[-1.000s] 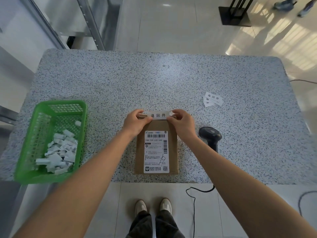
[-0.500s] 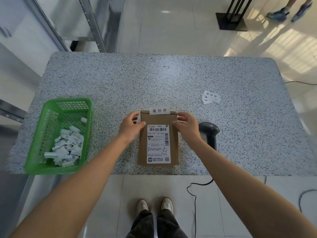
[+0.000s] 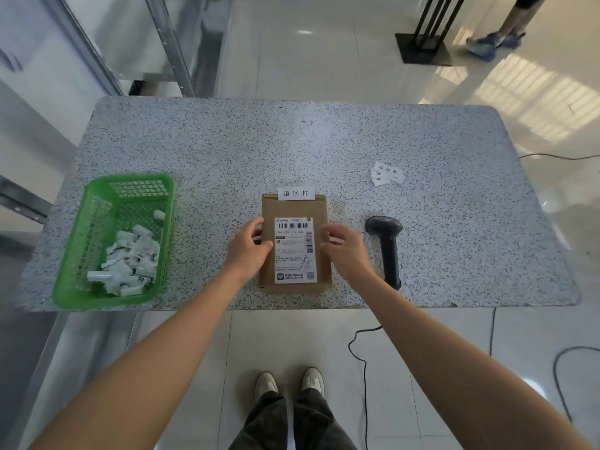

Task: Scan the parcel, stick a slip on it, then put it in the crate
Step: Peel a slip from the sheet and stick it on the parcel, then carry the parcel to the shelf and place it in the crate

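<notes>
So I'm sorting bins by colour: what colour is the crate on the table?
Bright green, with a mesh-like perforated wall; the head view shows the crate clearly.

We see a bright picture. Sunlight falls in stripes on the shiny floor point(image 3: 532, 102) at the top right, and it glares there. A soft white shine sits on the speckled table point(image 3: 324, 141) near its middle. Small lamp spots gleam on the tiles far away. Shadows are pale and short. The right hand point(image 3: 345, 251) looks a bit smeared, and so does the left hand point(image 3: 248, 251). The table's edges bend, because the wide lens curves things at the sides. The corners look stretched.
</notes>
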